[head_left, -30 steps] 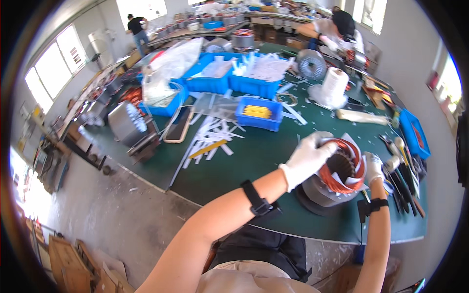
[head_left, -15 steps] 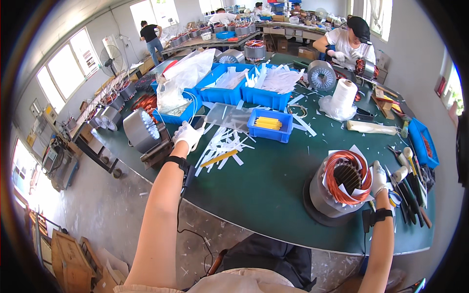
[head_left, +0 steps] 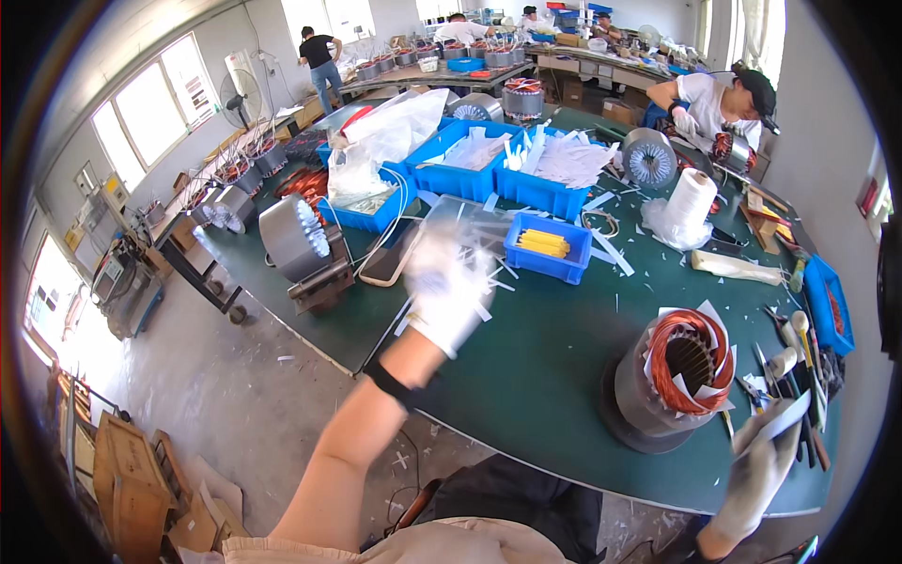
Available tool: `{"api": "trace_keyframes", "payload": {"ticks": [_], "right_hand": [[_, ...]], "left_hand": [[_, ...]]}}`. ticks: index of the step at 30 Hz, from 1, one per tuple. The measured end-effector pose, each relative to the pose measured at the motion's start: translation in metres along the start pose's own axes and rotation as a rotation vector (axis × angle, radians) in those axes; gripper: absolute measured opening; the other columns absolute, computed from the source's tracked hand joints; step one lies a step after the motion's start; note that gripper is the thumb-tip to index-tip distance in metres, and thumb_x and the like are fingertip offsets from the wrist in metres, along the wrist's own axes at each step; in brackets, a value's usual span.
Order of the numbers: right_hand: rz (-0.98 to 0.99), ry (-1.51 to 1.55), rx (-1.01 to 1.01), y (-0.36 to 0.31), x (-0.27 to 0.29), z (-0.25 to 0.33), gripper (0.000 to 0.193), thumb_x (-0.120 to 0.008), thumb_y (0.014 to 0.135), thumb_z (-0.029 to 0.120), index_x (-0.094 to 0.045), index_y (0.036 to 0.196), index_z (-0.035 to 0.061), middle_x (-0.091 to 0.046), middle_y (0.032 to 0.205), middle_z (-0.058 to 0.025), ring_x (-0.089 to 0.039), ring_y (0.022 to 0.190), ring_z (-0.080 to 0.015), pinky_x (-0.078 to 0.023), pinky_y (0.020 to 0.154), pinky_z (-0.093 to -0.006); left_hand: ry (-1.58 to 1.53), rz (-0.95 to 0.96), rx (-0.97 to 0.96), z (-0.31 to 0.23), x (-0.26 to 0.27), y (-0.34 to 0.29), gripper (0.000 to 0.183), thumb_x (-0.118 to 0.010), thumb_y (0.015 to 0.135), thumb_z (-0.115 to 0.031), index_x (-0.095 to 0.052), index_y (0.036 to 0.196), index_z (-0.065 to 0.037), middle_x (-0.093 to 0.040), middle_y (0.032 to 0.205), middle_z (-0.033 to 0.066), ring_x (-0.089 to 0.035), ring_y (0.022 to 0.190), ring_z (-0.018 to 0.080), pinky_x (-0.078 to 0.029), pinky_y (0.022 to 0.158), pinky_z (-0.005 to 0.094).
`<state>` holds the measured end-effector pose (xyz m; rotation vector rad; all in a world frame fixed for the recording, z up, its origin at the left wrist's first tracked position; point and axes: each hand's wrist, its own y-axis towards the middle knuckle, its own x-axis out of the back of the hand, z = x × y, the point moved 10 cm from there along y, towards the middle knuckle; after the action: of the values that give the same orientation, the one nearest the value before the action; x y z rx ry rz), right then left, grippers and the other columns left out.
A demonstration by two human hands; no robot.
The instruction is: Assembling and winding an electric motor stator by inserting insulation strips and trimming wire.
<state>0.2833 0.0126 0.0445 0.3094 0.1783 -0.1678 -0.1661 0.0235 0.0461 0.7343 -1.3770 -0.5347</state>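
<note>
My left hand [head_left: 449,282], in a white glove and smeared by motion, passes over the loose white paper strips; its fingers cannot be made out. In front of me at the right stands a grey motor stator [head_left: 648,414], upright on a dark round base. A ring of copper windings [head_left: 693,362] with white paper pieces sticks out of its top. My gloved right hand [head_left: 759,470] is closed round a pale, flat, blade-like piece [head_left: 785,416], just right of the stator and apart from it. Hand tools [head_left: 803,367] lie beyond that hand.
A blue box of yellow strips [head_left: 547,248] sits mid-table. Blue bins of white paper [head_left: 554,193], a phone [head_left: 387,256] and a tilted stator [head_left: 293,240] stand further left. At the back right are a white thread cone [head_left: 693,199] and a co-worker [head_left: 719,103].
My left hand has moved right, from beside the tilted stator to over the paper strips. My right hand has left the stator's side, drawn nearer, and now holds the pale flat piece.
</note>
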Motion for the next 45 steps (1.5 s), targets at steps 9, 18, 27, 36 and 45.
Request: {"api": "trace_keyframes", "payload": {"ticks": [9, 18, 27, 36, 45], "right_hand": [[1.266, 0.102, 0.261, -0.178, -0.295, 0.023, 0.015, -0.062, 0.092, 0.015, -0.063, 0.101, 0.0030, -0.065, 0.088, -0.0155, -0.064, 0.085, -0.0361, -0.052, 0.075, -0.0431], [1.962, 0.125, -0.017, -0.263, -0.330, 0.049, 0.024, -0.051, 0.094, 0.015, -0.065, 0.103, -0.0011, -0.069, 0.098, -0.0218, -0.065, 0.098, -0.0394, -0.051, 0.086, -0.0422], [1.812, 0.131, -0.269, -0.235, -0.313, 0.051, 0.026, -0.055, 0.091, 0.017, -0.067, 0.105, -0.0006, -0.071, 0.096, -0.0194, -0.068, 0.091, -0.0358, -0.053, 0.082, -0.0400], [1.462, -0.023, 0.010, -0.228, -0.289, 0.059, 0.018, -0.061, 0.085, 0.016, -0.071, 0.089, 0.0028, -0.070, 0.086, -0.0209, -0.069, 0.082, -0.0363, -0.054, 0.073, -0.0415], [1.381, -0.045, 0.093, -0.205, -0.281, 0.065, 0.017, -0.062, 0.082, 0.017, -0.068, 0.086, 0.0022, -0.067, 0.077, -0.0187, -0.066, 0.079, -0.0384, -0.052, 0.071, -0.0441]], "left_hand": [[-0.984, 1.154, -1.095, -0.340, 0.036, -0.232, 0.023, -0.061, 0.084, -0.012, -0.064, 0.106, -0.007, -0.064, 0.101, 0.0130, -0.064, 0.088, 0.0232, -0.050, 0.078, 0.0442], [-0.997, 1.188, -1.122, -0.357, 0.022, -0.284, 0.026, -0.060, 0.087, -0.015, -0.062, 0.111, -0.005, -0.063, 0.107, 0.0142, -0.062, 0.094, 0.0245, -0.049, 0.083, 0.0438], [-1.021, 1.222, -1.132, -0.363, 0.026, -0.301, 0.030, -0.058, 0.090, -0.019, -0.060, 0.116, -0.004, -0.062, 0.112, 0.0153, -0.060, 0.101, 0.0257, -0.048, 0.088, 0.0435], [-1.036, 1.248, -1.122, -0.369, 0.031, -0.312, 0.034, -0.057, 0.094, -0.022, -0.057, 0.121, -0.002, -0.060, 0.118, 0.0165, -0.058, 0.108, 0.0270, -0.046, 0.093, 0.0431], [-0.929, 1.320, -1.237, -0.362, 0.018, -0.336, 0.038, -0.055, 0.097, -0.025, -0.055, 0.126, -0.001, -0.059, 0.123, 0.0177, -0.056, 0.115, 0.0282, -0.045, 0.099, 0.0428]]}}
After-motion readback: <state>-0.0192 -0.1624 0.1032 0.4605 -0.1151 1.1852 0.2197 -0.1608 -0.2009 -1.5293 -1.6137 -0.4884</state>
